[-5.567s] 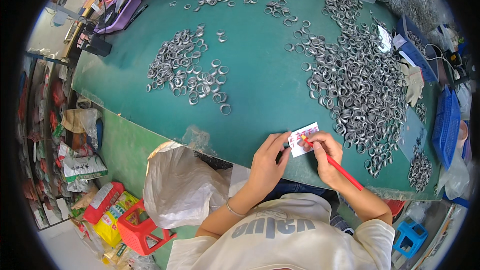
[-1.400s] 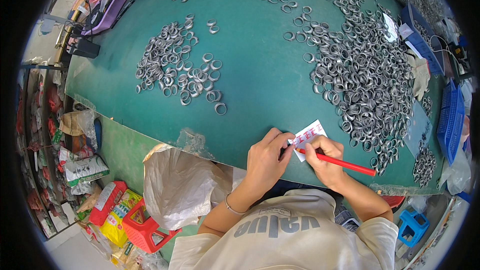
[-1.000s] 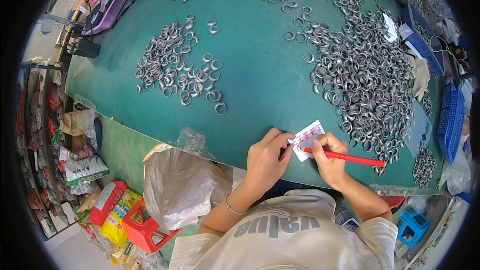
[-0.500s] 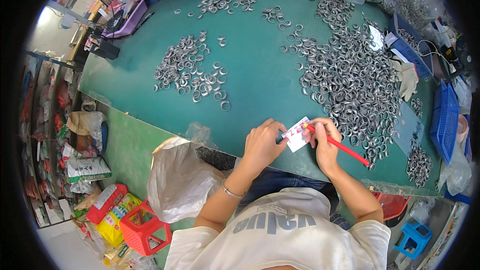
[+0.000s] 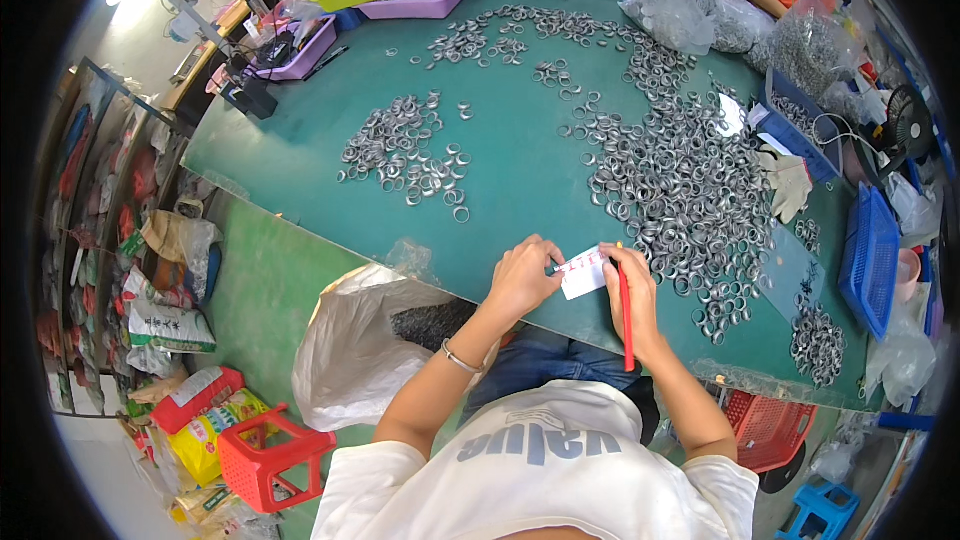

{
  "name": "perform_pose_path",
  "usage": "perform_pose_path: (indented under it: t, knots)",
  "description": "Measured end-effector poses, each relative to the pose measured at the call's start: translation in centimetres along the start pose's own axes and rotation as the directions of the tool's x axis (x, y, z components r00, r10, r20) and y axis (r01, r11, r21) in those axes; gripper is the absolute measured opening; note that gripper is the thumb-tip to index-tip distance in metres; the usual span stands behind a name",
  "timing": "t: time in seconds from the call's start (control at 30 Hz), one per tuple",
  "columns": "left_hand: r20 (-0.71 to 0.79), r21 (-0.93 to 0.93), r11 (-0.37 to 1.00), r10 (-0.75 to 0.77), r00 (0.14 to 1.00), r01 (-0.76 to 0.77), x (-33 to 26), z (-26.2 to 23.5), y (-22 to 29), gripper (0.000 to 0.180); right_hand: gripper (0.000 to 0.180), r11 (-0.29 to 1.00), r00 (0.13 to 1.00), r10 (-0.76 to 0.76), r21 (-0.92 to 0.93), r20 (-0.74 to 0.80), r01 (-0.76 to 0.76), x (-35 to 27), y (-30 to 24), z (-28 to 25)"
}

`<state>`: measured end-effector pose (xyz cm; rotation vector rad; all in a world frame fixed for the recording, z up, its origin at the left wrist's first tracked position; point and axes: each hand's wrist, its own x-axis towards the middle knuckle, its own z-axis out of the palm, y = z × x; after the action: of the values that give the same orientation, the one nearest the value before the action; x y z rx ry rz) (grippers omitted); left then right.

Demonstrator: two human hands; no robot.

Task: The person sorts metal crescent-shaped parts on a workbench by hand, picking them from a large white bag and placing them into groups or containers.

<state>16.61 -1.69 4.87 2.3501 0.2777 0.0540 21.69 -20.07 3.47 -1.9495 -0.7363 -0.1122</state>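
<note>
Marking step: left hand (image 5: pixel 522 278) grip pins the card (image 5: pixel 583 272) to the surface (image 5: pixel 300 150); right hand (image 5: pixel 630 290) grip pinches the red pen (image 5: pixel 625 315), tip on card; next stroke needs card steady

One head-worn fisheye view looks steeply down from above the person onto the green table (image 5: pixel 520 170), edges bending.

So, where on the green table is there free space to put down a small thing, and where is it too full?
The green table is bare between the small ring cluster and the big ring heap, down to the left hand. Its left edge below that cluster is also free. Right of the card and right hand it is crowded with rings, up to the blue baskets.
</note>
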Motion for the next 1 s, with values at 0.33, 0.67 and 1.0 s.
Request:
perform_pose_path:
  t: [0.33, 0.67, 1.0]
  knots:
    - [-0.137, 0.064, 0.988, 0.147, 0.98, -0.139, -2.3, 1.0, 0.2, 0.034, 0.058, 0.969, 0.996, -0.053, -0.237, 0.07, 0.068, -1.0, 0.7, -0.5]
    - [-0.264, -0.087, 0.985, 0.122, 0.957, -0.15, -3.6, 2.9, 0.5, 0.048, 0.033, 0.982, 0.995, 0.038, -0.186, 0.097, -0.019, -1.7, -0.1, 0.5]
    - [-0.371, -0.138, 0.971, 0.135, 0.919, -0.198, -3.8, 2.0, -1.6, 0.052, 0.026, 0.96, 0.894, 0.229, 0.241, -0.386, -0.142, 1.6, 4.7, -13.0]
